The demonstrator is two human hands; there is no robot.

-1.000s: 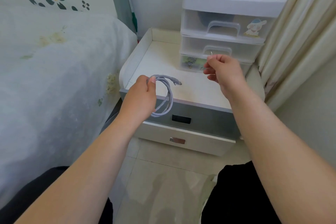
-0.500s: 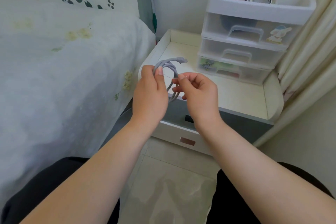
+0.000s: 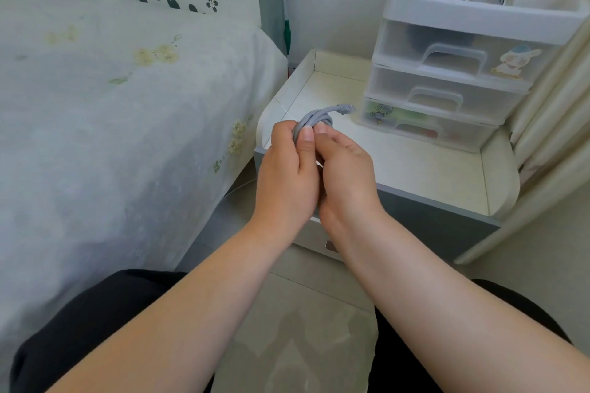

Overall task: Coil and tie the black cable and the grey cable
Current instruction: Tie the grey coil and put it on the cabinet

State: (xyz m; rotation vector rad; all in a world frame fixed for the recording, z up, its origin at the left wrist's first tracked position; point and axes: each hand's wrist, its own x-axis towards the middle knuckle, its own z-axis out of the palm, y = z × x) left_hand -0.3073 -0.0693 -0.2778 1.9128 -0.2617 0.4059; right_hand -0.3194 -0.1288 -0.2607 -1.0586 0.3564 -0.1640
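The grey cable (image 3: pixel 319 116) is bunched into a small coil above the front left corner of the bedside table (image 3: pixel 415 166). My left hand (image 3: pixel 287 175) grips the coil, thumb pressed on its strands. My right hand (image 3: pixel 346 172) is pressed against the left, its fingers closed on the same coil. One plug end sticks out to the right above my fingers. Most of the coil is hidden between my palms. No black cable is in view.
A white three-drawer plastic organiser (image 3: pixel 463 73) stands at the back right of the table, its top tray holding small boxes and a metal ring. A bed with a white flowered cover (image 3: pixel 111 121) lies to the left. Cream curtains (image 3: pixel 562 137) hang on the right.
My right hand came from near the organiser over to the coil and closed on it beside the left hand. The loops have been squeezed from a wide ring into a tight bunch.
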